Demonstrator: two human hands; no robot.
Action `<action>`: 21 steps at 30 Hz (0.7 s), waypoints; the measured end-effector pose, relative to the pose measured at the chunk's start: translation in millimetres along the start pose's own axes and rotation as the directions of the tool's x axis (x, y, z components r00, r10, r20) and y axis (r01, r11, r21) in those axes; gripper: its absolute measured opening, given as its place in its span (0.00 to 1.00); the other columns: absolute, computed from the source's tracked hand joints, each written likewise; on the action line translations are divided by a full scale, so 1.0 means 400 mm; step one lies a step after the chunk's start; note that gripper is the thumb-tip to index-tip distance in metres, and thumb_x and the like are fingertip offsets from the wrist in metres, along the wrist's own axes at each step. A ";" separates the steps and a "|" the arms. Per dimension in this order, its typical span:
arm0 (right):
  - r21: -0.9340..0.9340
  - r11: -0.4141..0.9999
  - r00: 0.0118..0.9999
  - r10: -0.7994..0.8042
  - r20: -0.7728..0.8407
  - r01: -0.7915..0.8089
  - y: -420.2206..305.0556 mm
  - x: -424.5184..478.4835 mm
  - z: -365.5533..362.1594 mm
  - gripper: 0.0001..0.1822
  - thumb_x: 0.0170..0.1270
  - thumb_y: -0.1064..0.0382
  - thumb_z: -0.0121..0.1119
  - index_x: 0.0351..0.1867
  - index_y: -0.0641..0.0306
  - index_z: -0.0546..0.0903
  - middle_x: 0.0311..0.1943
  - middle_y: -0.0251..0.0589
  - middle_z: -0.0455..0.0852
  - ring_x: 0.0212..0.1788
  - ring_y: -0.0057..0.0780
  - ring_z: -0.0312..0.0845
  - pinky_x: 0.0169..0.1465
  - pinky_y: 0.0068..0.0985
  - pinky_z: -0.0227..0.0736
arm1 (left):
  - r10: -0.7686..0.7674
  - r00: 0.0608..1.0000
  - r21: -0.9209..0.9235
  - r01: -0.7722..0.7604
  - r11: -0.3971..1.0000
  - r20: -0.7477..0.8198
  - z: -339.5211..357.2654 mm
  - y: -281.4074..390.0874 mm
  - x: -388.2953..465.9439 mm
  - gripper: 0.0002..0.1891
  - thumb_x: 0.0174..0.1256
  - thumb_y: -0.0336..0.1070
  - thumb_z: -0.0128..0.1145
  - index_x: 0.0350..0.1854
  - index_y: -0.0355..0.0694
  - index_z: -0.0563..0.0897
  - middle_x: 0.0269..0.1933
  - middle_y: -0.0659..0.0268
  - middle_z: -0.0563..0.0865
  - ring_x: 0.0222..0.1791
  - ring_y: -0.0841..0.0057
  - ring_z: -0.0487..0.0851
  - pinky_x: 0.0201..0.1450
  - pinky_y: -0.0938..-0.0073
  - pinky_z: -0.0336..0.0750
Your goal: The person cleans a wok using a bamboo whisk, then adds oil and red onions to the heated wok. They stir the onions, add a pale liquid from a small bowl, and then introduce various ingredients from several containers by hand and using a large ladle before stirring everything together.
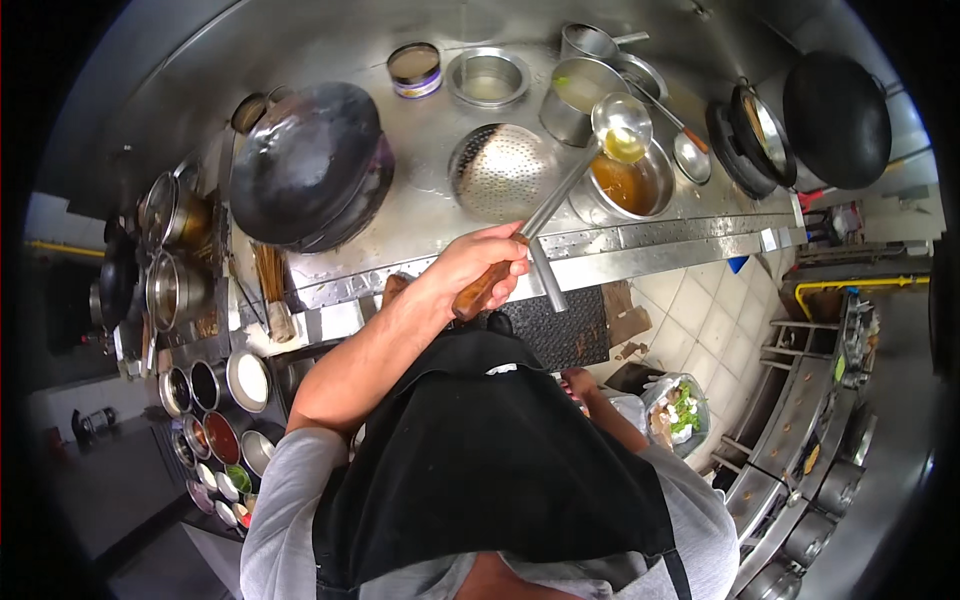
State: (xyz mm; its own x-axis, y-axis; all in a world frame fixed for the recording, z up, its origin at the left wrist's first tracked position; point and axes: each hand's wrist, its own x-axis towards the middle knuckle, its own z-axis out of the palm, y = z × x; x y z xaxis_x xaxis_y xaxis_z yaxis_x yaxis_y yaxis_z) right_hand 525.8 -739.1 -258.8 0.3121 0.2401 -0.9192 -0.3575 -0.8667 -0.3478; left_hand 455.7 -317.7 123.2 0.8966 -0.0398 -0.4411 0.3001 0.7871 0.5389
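My left hand [491,266] is closed around the wooden handle of a metal ladle [559,191]. The ladle's bowl holds a little yellowish liquid, above the rim of a steel pot [664,176] with brown-orange liquid. Behind it stands a taller pot [559,101] with pale liquid. A round perforated strainer [502,172] lies on the steel counter [420,180], left of the ladle. My right hand [577,384] hangs low beside the black apron; its fingers are partly hidden, and whether it holds anything is unclear. A metal tube [547,277] projects below the ladle's shaft.
Dark woks [307,161] sit on the left, near a bamboo brush [270,285]. A tin [415,71], a steel bowl [517,75] and a second ladle [691,157] stand farther back. Several ingredient containers [223,439] are at lower left. A lined bin [701,442] and dark mat [562,330] are on the floor.
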 end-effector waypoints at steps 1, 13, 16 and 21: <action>-0.027 0.998 0.998 -0.056 0.002 0.056 -0.010 -0.009 0.027 0.11 0.71 0.54 0.50 0.35 0.54 0.81 0.29 0.30 0.85 0.27 0.22 0.83 0.30 0.30 0.77 | 0.007 1.000 -0.054 -0.006 0.999 0.016 -0.024 0.004 -0.043 0.35 0.73 0.31 0.55 0.79 0.36 0.55 0.30 0.67 0.79 0.15 0.81 0.76 0.13 0.78 0.70; -0.459 0.831 0.910 -0.402 -0.105 0.314 -0.127 -0.141 0.452 0.14 0.71 0.53 0.59 0.44 0.60 0.86 0.36 0.43 0.91 0.40 0.33 0.89 0.43 0.35 0.82 | 0.261 0.963 -0.346 -0.270 0.899 -0.072 -0.444 0.038 -0.728 0.21 0.77 0.31 0.53 0.68 0.39 0.66 0.31 0.63 0.78 0.15 0.75 0.76 0.13 0.74 0.71; -0.444 0.786 0.860 -0.507 -0.063 0.431 -0.197 -0.128 0.479 0.17 0.70 0.54 0.61 0.51 0.62 0.87 0.43 0.50 0.92 0.46 0.40 0.90 0.50 0.34 0.82 | 0.295 0.891 0.124 -0.268 0.955 -0.346 -0.567 0.065 -0.843 0.37 0.71 0.29 0.53 0.81 0.39 0.56 0.29 0.67 0.78 0.15 0.78 0.75 0.15 0.75 0.71; -0.491 0.597 0.690 -0.723 0.011 0.634 -0.542 -0.272 0.605 0.14 0.71 0.59 0.61 0.51 0.63 0.87 0.41 0.52 0.92 0.45 0.44 0.90 0.50 0.34 0.81 | 0.484 0.747 0.616 -0.127 0.777 -0.456 -0.843 0.132 -0.841 0.40 0.63 0.26 0.53 0.82 0.37 0.60 0.26 0.69 0.78 0.15 0.82 0.74 0.17 0.78 0.70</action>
State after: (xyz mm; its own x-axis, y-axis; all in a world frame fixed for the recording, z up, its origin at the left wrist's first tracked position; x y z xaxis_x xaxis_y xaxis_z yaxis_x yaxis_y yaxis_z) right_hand 356.4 -471.4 -128.1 0.4642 0.7976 -0.3852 0.4168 -0.5804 -0.6996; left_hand 60.2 -55.0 57.9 0.6667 0.6315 -0.3960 0.3198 0.2376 0.9172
